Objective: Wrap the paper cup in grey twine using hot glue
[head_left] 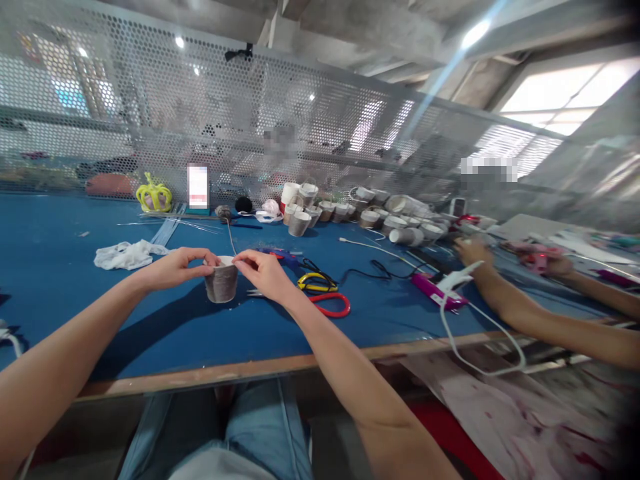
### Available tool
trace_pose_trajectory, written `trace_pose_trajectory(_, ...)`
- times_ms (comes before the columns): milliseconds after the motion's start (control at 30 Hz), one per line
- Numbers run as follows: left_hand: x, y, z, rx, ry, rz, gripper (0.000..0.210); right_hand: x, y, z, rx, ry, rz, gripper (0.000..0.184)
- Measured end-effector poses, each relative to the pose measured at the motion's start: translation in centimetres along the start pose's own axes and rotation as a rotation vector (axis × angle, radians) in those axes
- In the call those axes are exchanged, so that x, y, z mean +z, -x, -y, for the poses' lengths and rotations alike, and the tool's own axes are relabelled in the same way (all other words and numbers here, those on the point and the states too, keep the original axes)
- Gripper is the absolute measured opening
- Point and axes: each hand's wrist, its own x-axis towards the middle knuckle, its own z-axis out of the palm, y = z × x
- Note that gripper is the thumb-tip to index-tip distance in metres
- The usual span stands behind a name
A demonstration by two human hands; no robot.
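A small grey cup [221, 283] wrapped in cord sits in front of me on the blue table. My left hand [193, 262] grips its rim from the left, thumb outside and fingers over the edge. On the other side of the rim, my right hand [263, 272] pinches a grey cord [231, 235]. That cord runs back to a small cord ball [223, 213]. Just right of my right hand lie red-handled scissors [333, 305], blades partly hidden by the hand, and a yellow-handled tool [317, 283].
Several similar cups [299, 224] stand at the back. A purple glue gun [437, 293] with a white cable lies at right, near a co-worker's arms [515, 307]. White cloth [127, 255] lies at left; a lit phone [198, 185] stands by the mesh screen [320, 133].
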Motion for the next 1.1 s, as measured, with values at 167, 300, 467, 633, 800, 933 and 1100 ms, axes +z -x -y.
trace_pose_trajectory(167, -0.4, 0.1, 0.0, -0.034, -0.021, 0.012, 0.022, 0.3, -0.1, 0.4, -0.024, 0.008, 0.002, 0.018)
trace_pose_trajectory(300, -1.0, 0.4, 0.2, -0.057, -0.001, 0.032, 0.025, 0.5, -0.1, 0.8, -0.044, 0.026, -0.006, 0.016)
trace_pose_trajectory(467, -1.6, 0.7, 0.3, -0.064, 0.078, 0.025, 0.027, 0.6, -0.1, 0.8, -0.034, 0.043, -0.031, 0.016)
trace_pose_trajectory(633, -0.5, 0.2, -0.3, -0.091, 0.049, -0.199, 0.023, 0.7, -0.1, 1.0, -0.039, 0.052, -0.036, 0.017)
trace_pose_trajectory(800, 0.1, -0.1, -0.6, -0.109, 0.029, -0.575, 0.024, 0.9, 0.0, 1.4, -0.046, 0.048, -0.055, 0.016)
trace_pose_trajectory(933, 0.1, -0.1, -0.7, -0.154, -0.033, -0.611, 0.025, 1.0, 0.0, 1.4, -0.051, 0.061, -0.056, 0.016)
trace_pose_trajectory(1100, 1.3, -0.3, -1.0, -0.019, -0.209, -0.455, 0.024, 1.2, -0.2, 1.3, -0.059, 0.071, -0.046, 0.017)
